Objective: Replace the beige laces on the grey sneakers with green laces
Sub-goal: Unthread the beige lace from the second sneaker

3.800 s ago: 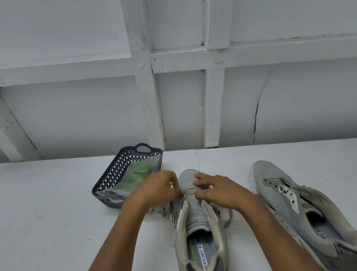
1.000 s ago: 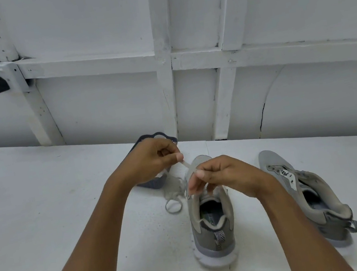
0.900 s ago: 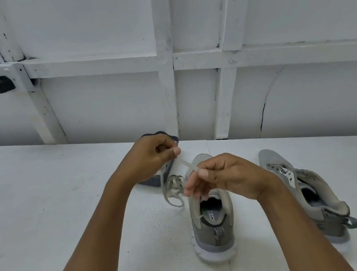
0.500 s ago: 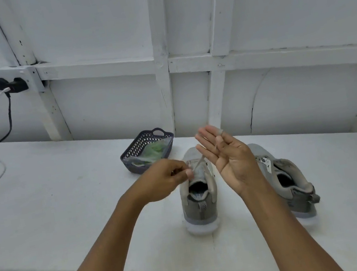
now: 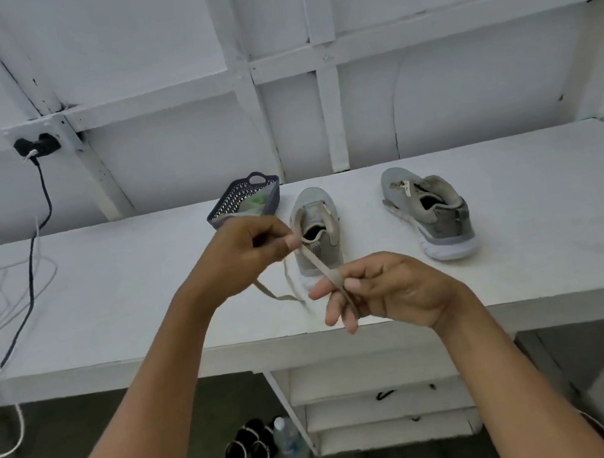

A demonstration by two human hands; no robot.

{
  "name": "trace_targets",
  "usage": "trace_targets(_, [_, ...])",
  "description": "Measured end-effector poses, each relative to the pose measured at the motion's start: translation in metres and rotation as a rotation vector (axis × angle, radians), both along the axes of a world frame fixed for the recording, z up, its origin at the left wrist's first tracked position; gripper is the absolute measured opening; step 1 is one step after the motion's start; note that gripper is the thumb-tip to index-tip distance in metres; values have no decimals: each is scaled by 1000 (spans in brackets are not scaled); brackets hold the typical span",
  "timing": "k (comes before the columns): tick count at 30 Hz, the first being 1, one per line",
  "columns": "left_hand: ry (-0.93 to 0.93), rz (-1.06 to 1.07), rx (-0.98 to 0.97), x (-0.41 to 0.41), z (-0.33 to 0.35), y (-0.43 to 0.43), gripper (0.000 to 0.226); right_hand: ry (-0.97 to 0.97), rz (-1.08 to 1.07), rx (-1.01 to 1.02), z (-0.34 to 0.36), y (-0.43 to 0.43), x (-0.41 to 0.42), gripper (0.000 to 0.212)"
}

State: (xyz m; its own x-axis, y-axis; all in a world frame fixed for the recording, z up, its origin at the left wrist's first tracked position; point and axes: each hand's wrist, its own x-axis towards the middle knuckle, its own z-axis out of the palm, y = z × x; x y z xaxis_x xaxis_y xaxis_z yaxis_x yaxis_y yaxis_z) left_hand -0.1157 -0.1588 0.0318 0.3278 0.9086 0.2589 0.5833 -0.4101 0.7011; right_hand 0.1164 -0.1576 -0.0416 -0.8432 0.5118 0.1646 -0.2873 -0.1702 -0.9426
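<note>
- A flat beige lace (image 5: 316,262) is gripped by the right hand (image 5: 390,290), laid over its curled fingers (image 5: 331,316) above the near edge of the white tabletop (image 5: 124,298).
- The lace is pulled taut to the left hand (image 5: 244,254), where it is pinched between thumb and forefinger, and loose lengths are seen below that hand.
- Beyond, a grey mesh sneaker (image 5: 314,226) is stood heel toward the viewer, and a second grey sneaker (image 5: 429,211) is set well apart on its right.
- Farthest, a dark perforated plastic basket (image 5: 235,200) is placed just left of the first sneaker's toe, with green laces (image 5: 257,201) inside.

basket (image 5: 235,200) front hidden, contents blurred — greenish
</note>
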Motion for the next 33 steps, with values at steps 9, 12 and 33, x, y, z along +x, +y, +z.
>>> trace_targets(9, [266,-240,-232,79,-66,-57,21,347,-680,-280,-16,-53,38,33])
trace_targets(12, [398,-398,-198,102,-41,-60,18,21,-847,-102,-23,-70,49,30])
trace_targets(33, [417,-632,-186,159,-41,-19,22,-177,-1101,-38,-13,-66,96,45])
